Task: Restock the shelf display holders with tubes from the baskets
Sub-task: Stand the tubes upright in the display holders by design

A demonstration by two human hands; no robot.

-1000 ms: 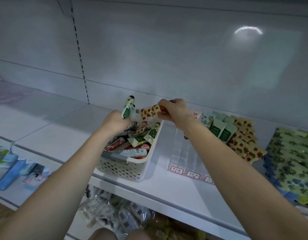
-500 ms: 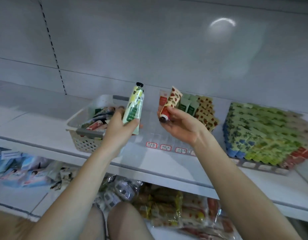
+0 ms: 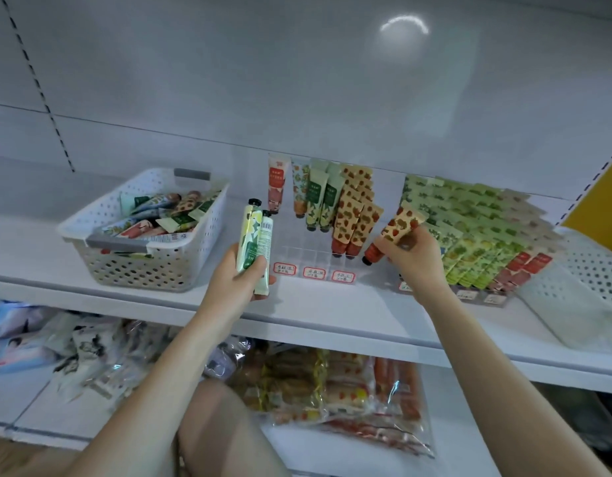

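The single wide-angle camera, worn on the head, looks forward and down from close by at the white metal shelf [image 3: 332, 315], the white perforated plastic basket [image 3: 143, 266] at ten o'clock.

price tags [image 3: 314, 272] and tube labels [image 3: 313, 192] too blurred to read.

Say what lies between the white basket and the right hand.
Head view: the left hand gripping two green tubes, and the clear holder with standing tubes.
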